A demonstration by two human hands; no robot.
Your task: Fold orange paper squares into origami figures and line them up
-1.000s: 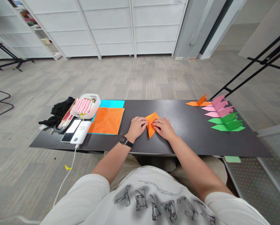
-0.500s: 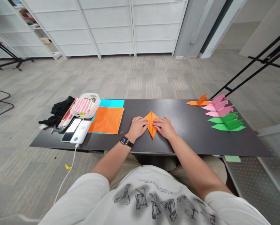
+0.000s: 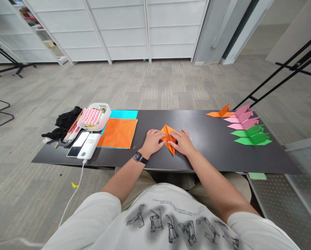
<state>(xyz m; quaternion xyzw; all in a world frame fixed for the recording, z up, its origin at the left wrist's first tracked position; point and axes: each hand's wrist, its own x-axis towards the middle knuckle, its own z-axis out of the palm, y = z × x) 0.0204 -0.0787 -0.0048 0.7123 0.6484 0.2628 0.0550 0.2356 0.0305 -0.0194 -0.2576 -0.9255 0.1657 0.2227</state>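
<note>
A folded orange paper piece (image 3: 168, 137), pointed at both ends, lies on the dark table (image 3: 210, 152) in front of me. My left hand (image 3: 152, 141), with a watch on the wrist, presses on its left side with curled fingers. My right hand (image 3: 182, 141) pinches its right side. Both hands cover part of the paper.
A flat orange sheet (image 3: 117, 133) lies on a cyan sheet (image 3: 124, 114) to the left. Further left are a white tray (image 3: 96, 117), a phone and power bank (image 3: 83, 145) and a black cloth (image 3: 65, 121). Finished orange, pink and green folded shapes (image 3: 245, 126) sit at the right end.
The orange piece has been turned and shifted slightly under my fingers; a flap on its left side now looks lifted. Both hands stay on it.
</note>
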